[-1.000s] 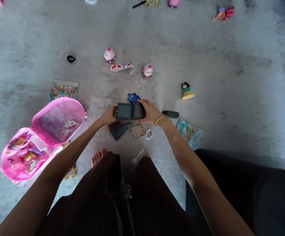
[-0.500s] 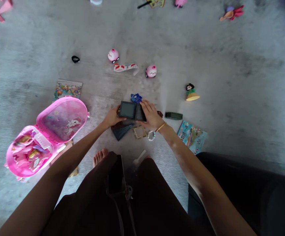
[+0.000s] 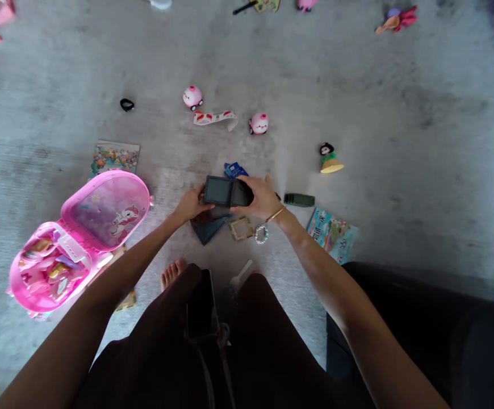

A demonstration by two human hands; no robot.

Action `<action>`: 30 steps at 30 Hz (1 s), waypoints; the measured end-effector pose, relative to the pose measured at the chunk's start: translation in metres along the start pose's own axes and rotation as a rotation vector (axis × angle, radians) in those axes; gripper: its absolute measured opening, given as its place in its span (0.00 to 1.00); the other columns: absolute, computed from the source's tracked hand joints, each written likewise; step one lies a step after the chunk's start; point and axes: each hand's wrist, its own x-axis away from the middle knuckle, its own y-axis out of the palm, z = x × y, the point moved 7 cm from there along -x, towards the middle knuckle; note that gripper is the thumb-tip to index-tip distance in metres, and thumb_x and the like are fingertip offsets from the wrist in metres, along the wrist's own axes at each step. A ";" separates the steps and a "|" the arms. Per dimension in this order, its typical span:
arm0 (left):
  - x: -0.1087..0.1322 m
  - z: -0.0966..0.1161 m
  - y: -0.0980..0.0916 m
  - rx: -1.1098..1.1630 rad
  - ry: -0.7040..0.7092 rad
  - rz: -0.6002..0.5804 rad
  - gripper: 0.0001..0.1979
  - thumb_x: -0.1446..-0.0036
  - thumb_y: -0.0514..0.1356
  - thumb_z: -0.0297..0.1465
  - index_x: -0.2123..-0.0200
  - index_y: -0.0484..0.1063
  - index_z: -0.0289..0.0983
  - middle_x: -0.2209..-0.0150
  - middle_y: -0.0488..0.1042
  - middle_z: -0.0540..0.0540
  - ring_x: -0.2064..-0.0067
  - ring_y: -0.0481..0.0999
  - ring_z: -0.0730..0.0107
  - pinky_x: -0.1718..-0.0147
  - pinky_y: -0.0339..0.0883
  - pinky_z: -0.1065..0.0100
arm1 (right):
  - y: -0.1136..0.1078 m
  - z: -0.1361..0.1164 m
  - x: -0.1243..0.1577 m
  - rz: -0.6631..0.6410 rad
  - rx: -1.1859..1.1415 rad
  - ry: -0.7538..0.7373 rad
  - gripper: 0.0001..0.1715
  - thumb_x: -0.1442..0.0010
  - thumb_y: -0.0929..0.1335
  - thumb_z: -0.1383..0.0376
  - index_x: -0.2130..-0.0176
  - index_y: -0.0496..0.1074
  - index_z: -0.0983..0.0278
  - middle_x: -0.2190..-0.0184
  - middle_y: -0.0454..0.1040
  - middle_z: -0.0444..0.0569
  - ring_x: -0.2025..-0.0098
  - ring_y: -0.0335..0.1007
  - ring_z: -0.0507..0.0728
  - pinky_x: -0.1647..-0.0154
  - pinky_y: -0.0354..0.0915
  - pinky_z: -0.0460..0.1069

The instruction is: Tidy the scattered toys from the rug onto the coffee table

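Observation:
Both hands hold a dark bifold wallet (image 3: pixel 218 191), spread flat above the floor. My left hand (image 3: pixel 191 203) pinches its left edge. My right hand (image 3: pixel 260 197) is closed around the right half, with thumb and fingers along the upper and lower edges. Just beyond the wallet lies a blue card-like packet (image 3: pixel 235 169), partly covered. Below it are a dark blue flat pouch (image 3: pixel 208 228), a beige square frame (image 3: pixel 242 229) and a beaded bracelet (image 3: pixel 261 234). A gold bangle (image 3: pixel 276 214) circles my right wrist.
An open pink toy case (image 3: pixel 107 210) stands at left beside a picture book (image 3: pixel 114 157). Two pink toy cars (image 3: pixel 193 97), a doll (image 3: pixel 330 158), a green ribbed object (image 3: pixel 299 199) and a blue book (image 3: pixel 333 235) lie around. A phone (image 3: pixel 201 307) rests on my lap.
My right hand has shifted from lying over the wallet's right half to gripping it by its edges, uncovering more of it. The view has moved slightly.

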 end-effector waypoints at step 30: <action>-0.021 0.080 -0.019 0.742 -0.052 -0.123 0.32 0.38 0.52 0.55 0.47 0.75 0.34 0.55 0.78 0.42 0.65 0.75 0.72 0.69 0.68 0.73 | 0.043 0.141 0.065 0.137 -0.214 0.338 0.51 0.59 0.75 0.73 0.37 0.61 0.73 0.41 0.66 0.67 0.40 0.63 0.67 0.37 0.57 0.62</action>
